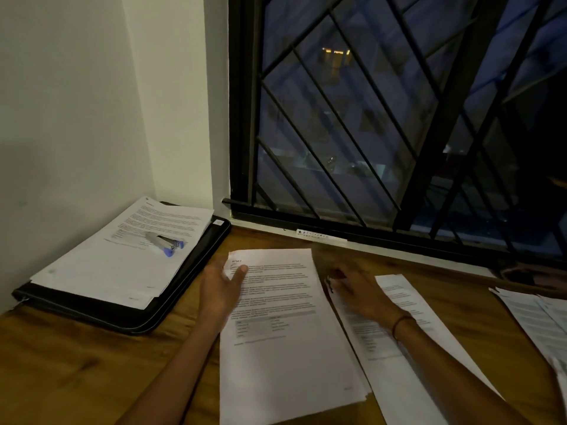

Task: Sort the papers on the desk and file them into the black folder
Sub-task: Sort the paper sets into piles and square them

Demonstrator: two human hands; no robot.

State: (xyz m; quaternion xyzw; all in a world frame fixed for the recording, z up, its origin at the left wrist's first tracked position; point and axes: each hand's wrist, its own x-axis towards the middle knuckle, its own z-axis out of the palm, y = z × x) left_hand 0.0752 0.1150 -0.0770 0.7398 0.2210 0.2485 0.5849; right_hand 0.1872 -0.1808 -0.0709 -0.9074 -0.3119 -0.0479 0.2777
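Two hands on the desk (92, 372) for us: left hand (219, 289) pinching the middle sheet (285, 348) by its far-left corner, right hand (359, 291) flat and relaxed on another sheet (408, 372), black folder (171, 289) with a paper stack (122, 256) and stapler (164, 240) at the desk's far-left corner.

arms: bare, no sleeves | right wrist: thin dark band (402, 325)
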